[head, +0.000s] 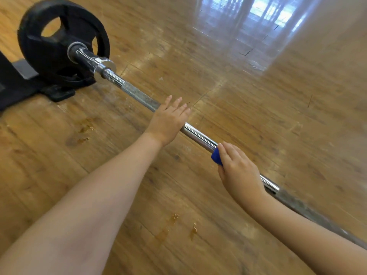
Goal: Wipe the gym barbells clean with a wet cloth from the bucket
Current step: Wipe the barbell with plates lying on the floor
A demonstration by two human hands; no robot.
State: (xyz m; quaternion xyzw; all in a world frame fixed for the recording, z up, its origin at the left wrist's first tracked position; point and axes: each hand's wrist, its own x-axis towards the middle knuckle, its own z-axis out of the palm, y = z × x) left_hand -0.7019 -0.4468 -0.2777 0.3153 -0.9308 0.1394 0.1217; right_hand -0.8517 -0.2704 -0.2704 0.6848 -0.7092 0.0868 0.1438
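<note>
Blue cloth [216,156] sits wrapped round the barbell shaft [198,135] in our right hand's [238,173] closed grip for wiping, while our flat, open left hand [167,120] steadies the bar.

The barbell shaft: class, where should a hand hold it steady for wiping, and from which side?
Grip the barbell shaft on the smooth chrome stretch between the left hand and the blue cloth, coming from above. The bar lies low over the floor, so fingers curl over its round top.
</note>
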